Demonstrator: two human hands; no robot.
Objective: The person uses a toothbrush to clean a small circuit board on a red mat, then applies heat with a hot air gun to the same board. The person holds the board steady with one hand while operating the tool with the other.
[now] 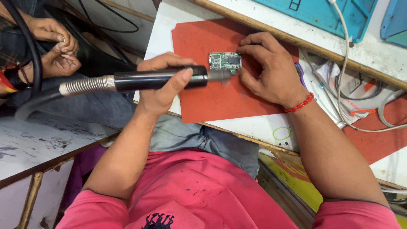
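The white desk [254, 127] fills the upper right part of the view, with a wooden edge running along its far side. On it lies a red mat [212, 101], the largest thing near the hands. At about 1 o'clock from the mat, beyond the wooden strip, is a blue mat [322, 17]. At 3 o'clock from the red mat there is a heap of papers and cables [347, 91], and a white cable [345, 51] runs down over it from the top.

The left hand [161, 85] is clenched around a black hot-air tool [157, 79], which lies across the view. Its metal spring collar [85, 85] points toward 9 o'clock, and its nozzle [220, 75] points toward 3 o'clock, just beside the lower edge of a small green circuit board [225, 61].

The circuit board lies flat on the upper part of the red mat. The right hand [271, 72] is at 3 o'clock from it; the fingers are bent and the fingertips [243, 50] press on the board's right edge, holding it on the mat. A red thread bracelet [299, 104] is on this wrist.

At 10 o'clock, in the top left corner, another person's hands [57, 46] are close together, well apart from the desk.

A small green ring [282, 133] lies on the desk at 5 o'clock from the red mat.
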